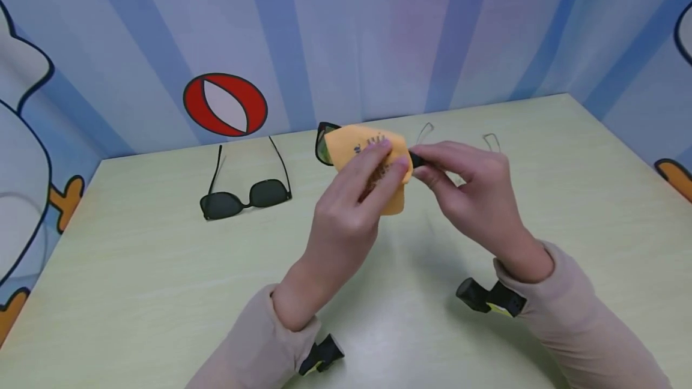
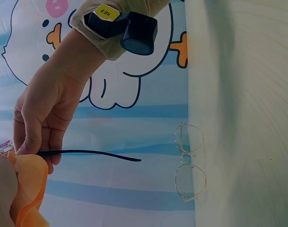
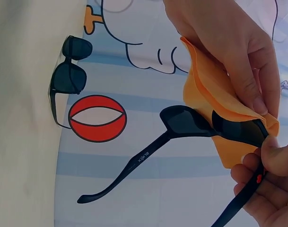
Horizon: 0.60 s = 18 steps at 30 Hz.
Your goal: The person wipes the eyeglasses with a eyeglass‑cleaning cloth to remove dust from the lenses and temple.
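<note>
Black-framed sunglasses (image 3: 187, 122) are held up above the table by both hands. My left hand (image 1: 346, 221) pinches an orange cleaning cloth (image 1: 346, 137) folded around the lens nearer my right hand. The other lens sticks out past the cloth, and one temple arm reaches away toward the lower left in the right wrist view. My right hand (image 1: 476, 191) pinches the frame by the hinge, thumb and fingers (image 3: 276, 156) on the near temple arm. Dark print shows on the cloth between my left fingers.
A second pair of dark sunglasses (image 1: 221, 204) lies on the table (image 1: 162, 293) at the left, temples pointing back. Thin wire-rimmed glasses (image 2: 190, 182) sit near the back edge, mostly behind my right hand in the head view. A striped backdrop (image 1: 357, 29) stands behind the table.
</note>
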Tool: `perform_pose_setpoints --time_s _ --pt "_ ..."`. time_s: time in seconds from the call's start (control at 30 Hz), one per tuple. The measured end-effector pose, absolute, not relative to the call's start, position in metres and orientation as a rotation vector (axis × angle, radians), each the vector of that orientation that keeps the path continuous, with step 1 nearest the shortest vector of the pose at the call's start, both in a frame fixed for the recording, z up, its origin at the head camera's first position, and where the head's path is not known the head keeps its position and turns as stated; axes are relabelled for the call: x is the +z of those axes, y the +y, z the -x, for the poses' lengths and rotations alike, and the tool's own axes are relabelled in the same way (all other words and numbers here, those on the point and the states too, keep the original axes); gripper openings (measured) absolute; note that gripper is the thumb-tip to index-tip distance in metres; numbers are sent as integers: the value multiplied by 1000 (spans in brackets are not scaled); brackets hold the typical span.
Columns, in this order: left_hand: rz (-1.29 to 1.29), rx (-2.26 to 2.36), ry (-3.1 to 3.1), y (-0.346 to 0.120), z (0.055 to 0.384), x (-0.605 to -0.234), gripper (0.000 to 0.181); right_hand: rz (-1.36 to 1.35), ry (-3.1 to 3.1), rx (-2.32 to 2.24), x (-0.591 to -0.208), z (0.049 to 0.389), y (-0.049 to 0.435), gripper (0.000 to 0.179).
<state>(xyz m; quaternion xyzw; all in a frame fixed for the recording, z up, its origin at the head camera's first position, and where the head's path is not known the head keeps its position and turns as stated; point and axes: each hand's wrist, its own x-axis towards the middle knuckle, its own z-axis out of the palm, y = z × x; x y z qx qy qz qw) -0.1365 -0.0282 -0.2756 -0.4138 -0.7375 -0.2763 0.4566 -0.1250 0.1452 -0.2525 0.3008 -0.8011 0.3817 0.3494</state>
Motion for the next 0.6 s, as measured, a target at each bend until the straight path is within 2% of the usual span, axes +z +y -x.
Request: perform_pose_setpoints --time_s 0.6 --pt "1101 -709 -1752 -27 137 -272 29 -796 -2074 953 -247 120 148 24"
